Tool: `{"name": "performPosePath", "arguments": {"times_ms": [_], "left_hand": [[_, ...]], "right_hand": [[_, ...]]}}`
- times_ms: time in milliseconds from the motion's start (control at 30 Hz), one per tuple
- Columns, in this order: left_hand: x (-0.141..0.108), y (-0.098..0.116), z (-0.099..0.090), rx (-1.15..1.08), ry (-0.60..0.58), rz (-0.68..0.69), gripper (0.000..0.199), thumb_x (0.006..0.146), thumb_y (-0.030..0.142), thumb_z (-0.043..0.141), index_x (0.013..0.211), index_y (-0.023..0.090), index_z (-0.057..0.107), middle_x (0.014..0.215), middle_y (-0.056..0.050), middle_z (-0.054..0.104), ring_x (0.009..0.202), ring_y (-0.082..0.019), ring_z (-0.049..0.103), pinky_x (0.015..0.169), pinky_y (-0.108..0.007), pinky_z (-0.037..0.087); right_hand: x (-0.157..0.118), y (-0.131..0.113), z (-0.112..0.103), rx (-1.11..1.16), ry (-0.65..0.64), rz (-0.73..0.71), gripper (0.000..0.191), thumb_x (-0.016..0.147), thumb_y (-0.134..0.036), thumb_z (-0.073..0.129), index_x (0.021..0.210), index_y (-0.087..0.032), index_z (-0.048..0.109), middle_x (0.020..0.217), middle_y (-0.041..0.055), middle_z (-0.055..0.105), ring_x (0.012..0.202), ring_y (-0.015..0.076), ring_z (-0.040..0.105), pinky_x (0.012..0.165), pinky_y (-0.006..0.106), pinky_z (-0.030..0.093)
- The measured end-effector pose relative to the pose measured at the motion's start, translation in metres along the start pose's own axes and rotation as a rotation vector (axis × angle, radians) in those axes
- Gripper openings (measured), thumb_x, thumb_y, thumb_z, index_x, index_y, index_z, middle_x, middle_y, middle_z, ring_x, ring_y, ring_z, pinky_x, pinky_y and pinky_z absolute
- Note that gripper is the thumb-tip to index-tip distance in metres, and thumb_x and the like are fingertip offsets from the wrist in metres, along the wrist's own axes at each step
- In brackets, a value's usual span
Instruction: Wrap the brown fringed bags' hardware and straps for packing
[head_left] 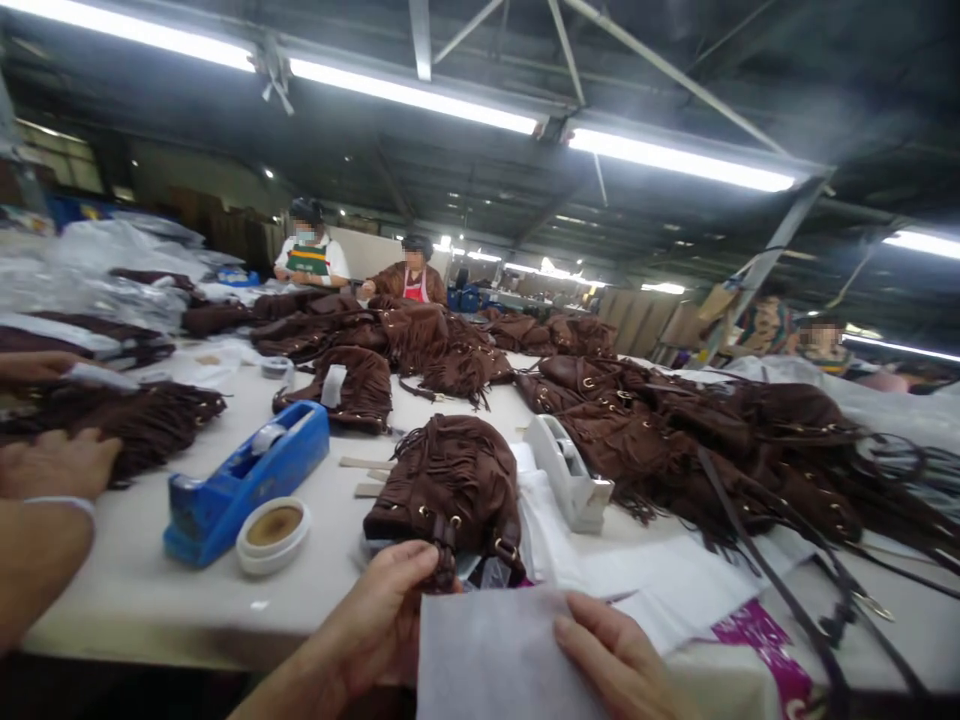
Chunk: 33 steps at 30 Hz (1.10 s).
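Note:
A brown fringed leather bag [457,470] with gold eyelets lies on the white table in front of me. My left hand [386,600] is closed on a dark brown strap end [444,565] at the bag's near edge; some of its fingers are hidden behind paper. My right hand [611,655] pinches a sheet of white tissue paper [495,650] by its right side, thumb on top. The sheet hangs in front of the bag, over the table edge. Clear plastic [495,574] shows under the bag's near side.
Left of the bag stand a blue tape dispenser [247,480] and a round white tub [273,535]; a grey tape dispenser [570,470] is to the right. Brown bags [675,420] are piled right and behind. A co-worker's hands [56,465] work at far left. Two people stand across the table.

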<state>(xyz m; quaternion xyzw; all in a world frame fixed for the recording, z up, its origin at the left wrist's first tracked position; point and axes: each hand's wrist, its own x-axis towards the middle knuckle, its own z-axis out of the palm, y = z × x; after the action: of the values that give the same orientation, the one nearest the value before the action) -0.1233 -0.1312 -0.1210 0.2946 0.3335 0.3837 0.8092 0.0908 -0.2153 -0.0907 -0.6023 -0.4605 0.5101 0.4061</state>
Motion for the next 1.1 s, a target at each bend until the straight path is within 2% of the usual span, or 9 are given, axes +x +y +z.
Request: {"name": "performPosePath", "arguments": {"times_ms": [133,200,267,333,433,567,733,900,1100], "left_hand": [[0.005,0.020,-0.001,0.214,0.020,0.019,0.035,0.055,0.030,0.080,0.073,0.016,0.053,0.064,0.001,0.065,0.052,-0.010,0.057,0.047,-0.018,0.041],[0.009,0.028,-0.001,0.339,0.056,-0.001,0.033,0.054,0.028,0.076,0.073,0.017,0.052,0.064,0.001,0.066,0.046,-0.008,0.053,0.041,-0.017,0.035],[0.012,0.033,-0.001,0.402,0.069,-0.012,0.032,0.053,0.027,0.074,0.074,0.017,0.051,0.065,0.000,0.066,0.042,-0.007,0.051,0.038,-0.017,0.033],[0.013,0.036,0.000,0.417,0.054,-0.003,0.032,0.054,0.026,0.072,0.075,0.017,0.050,0.065,0.000,0.066,0.042,-0.007,0.052,0.038,-0.017,0.034],[0.011,0.037,0.002,0.423,0.044,-0.005,0.034,0.055,0.026,0.073,0.077,0.019,0.048,0.060,0.003,0.062,0.044,-0.009,0.056,0.038,-0.017,0.037],[0.007,0.035,0.002,0.416,0.059,0.017,0.038,0.056,0.026,0.074,0.080,0.019,0.045,0.059,0.004,0.062,0.046,-0.011,0.060,0.041,-0.018,0.042],[0.014,0.017,-0.006,0.464,0.135,0.055,0.037,0.058,0.024,0.072,0.078,0.021,0.041,0.052,0.007,0.059,0.044,-0.015,0.063,0.040,-0.020,0.045],[0.021,0.001,-0.013,0.490,0.171,0.150,0.042,0.057,0.029,0.075,0.077,0.022,0.038,0.051,0.007,0.059,0.043,-0.017,0.063,0.037,-0.020,0.045],[0.014,-0.007,-0.003,0.462,0.207,0.275,0.034,0.063,0.031,0.069,0.077,0.024,0.038,0.057,0.008,0.056,0.043,-0.015,0.060,0.038,-0.022,0.043]], "right_hand": [[0.028,0.003,0.015,-0.399,0.023,-0.168,0.020,0.072,-0.036,0.049,0.065,-0.018,0.055,0.063,-0.0004,0.053,0.066,0.0169,0.049,0.059,0.025,0.033],[0.033,0.006,0.018,-0.572,0.023,-0.184,0.014,0.070,-0.029,0.045,0.060,-0.019,0.047,0.059,-0.0016,0.046,0.063,0.0155,0.045,0.056,0.026,0.027],[0.033,0.005,0.019,-0.603,-0.016,-0.166,0.012,0.069,-0.027,0.042,0.060,-0.020,0.045,0.059,-0.0023,0.042,0.061,0.0144,0.042,0.053,0.026,0.024],[0.032,0.001,0.021,-0.535,-0.036,-0.147,0.012,0.069,-0.028,0.042,0.060,-0.020,0.044,0.059,-0.0029,0.039,0.059,0.0132,0.040,0.051,0.025,0.023],[0.036,0.000,0.030,-0.334,0.001,-0.126,0.015,0.067,-0.033,0.047,0.060,-0.020,0.046,0.058,-0.0039,0.041,0.055,0.0117,0.038,0.049,0.023,0.024],[0.055,0.014,0.056,0.092,0.044,-0.082,0.019,0.063,-0.037,0.055,0.066,-0.019,0.054,0.055,-0.0038,0.051,0.052,0.0115,0.044,0.047,0.021,0.029],[0.075,0.024,0.088,0.492,0.128,-0.016,0.025,0.053,-0.035,0.063,0.069,-0.017,0.059,0.052,-0.0034,0.056,0.046,0.0114,0.047,0.045,0.021,0.034],[0.076,0.018,0.097,0.645,0.240,-0.036,0.030,0.047,-0.036,0.071,0.065,-0.017,0.058,0.053,-0.0022,0.059,0.048,0.0127,0.051,0.048,0.024,0.041],[0.075,0.016,0.100,0.802,0.289,-0.041,0.036,0.046,-0.037,0.079,0.069,-0.019,0.057,0.056,-0.0038,0.061,0.052,0.0136,0.055,0.048,0.024,0.043]]}}
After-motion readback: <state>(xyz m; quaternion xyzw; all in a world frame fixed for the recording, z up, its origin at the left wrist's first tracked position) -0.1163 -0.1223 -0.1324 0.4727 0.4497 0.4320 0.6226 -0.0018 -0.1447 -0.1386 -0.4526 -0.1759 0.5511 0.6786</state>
